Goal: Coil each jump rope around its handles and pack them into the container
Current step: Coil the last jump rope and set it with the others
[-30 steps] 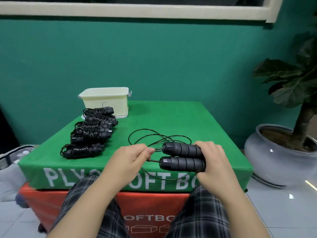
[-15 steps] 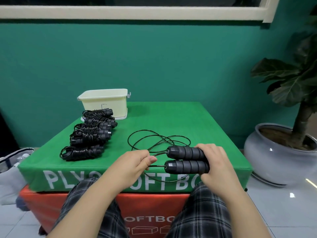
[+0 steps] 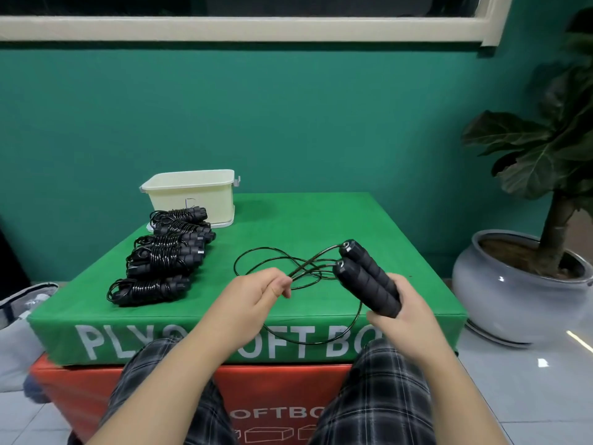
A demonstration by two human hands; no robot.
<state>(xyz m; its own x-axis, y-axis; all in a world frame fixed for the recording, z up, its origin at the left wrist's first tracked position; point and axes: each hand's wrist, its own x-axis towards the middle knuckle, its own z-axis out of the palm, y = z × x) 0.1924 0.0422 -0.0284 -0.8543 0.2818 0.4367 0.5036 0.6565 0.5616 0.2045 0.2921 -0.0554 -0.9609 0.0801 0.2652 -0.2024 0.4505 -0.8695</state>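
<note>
Where the handles [image 3: 369,277] lay level a second ago, the right hand [image 3: 401,313] now grips them tilted above the green box's [image 3: 321,220] front edge; left hand [image 3: 253,293] fingers pinch the cord [image 3: 272,255]; winding looks imminent.

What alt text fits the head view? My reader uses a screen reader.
The right hand grips two black handles while the left hand pinches their loose cord over a green box; coiled ropes lie beside a cream container.
</note>
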